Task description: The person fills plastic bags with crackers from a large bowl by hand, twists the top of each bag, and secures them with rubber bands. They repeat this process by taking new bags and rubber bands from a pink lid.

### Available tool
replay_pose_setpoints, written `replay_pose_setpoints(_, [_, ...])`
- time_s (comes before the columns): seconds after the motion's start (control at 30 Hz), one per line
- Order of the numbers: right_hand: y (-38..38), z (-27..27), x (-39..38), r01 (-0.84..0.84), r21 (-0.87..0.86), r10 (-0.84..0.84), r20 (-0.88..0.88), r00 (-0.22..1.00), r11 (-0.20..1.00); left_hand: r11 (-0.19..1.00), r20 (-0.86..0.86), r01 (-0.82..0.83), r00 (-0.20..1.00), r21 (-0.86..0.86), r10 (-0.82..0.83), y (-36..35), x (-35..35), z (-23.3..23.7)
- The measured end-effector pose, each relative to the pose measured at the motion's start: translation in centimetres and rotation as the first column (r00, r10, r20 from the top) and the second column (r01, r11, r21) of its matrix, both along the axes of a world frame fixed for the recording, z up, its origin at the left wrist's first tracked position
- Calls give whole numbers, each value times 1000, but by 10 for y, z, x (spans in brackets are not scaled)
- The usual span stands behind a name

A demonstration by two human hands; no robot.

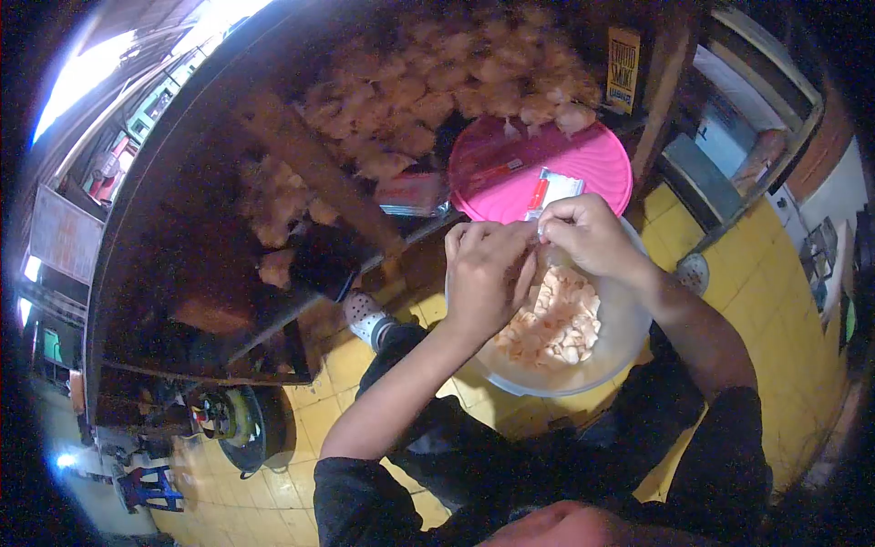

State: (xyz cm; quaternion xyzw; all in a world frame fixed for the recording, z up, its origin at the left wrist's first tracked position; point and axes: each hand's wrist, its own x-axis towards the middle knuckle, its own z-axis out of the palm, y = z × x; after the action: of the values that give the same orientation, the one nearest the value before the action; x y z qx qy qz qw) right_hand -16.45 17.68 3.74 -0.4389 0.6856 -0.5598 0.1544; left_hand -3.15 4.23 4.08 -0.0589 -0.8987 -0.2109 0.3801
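Note:
My left hand (488, 273) and my right hand (588, 239) meet above a large translucent tub (538, 387). Right thumb and fingers pinch a small whitish piece (540, 235), too small to identify. The left fingers are curled together right beside it; whatever they grip is hidden. Inside the tub lies a heap of pale orange chips (556, 324). Just beyond my hands, a round pink lid (583, 150) with a ridged top rests at the table's edge. A red and white packet (558, 189) lies on that lid, near my right fingers.
Many brownish pieces (428, 82) are heaped on the dark wooden table. A stack of red, plastic-wrapped packs (412, 194) sits left of the lid. A yellow box (622, 70) stands at the back right. A dark pan (251, 438) is at lower left, above yellow tiles (310, 492).

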Motion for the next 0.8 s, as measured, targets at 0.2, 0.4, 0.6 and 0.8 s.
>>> replay_pose_setpoints(0.2, [-1,-4,0,-40,-57,46,111,993,998,995,-6,-46,999,-90,45,1,2,-1])
replay_pose_setpoints(0.4, [3,-6,3,-75,-64,96,452,887,995,990,182,15,983,-138,11,-3,11,0])
replay_pose_setpoints(0.6, [8,-12,-10,-330,157,265,332,905,931,848,562,50,728,527,-392,-21,14,-5])
replay_pose_setpoints(0.8, [19,-12,-41,220,91,-202,-176,963,971,924,-244,-173,933,340,265,-46,-11,21])
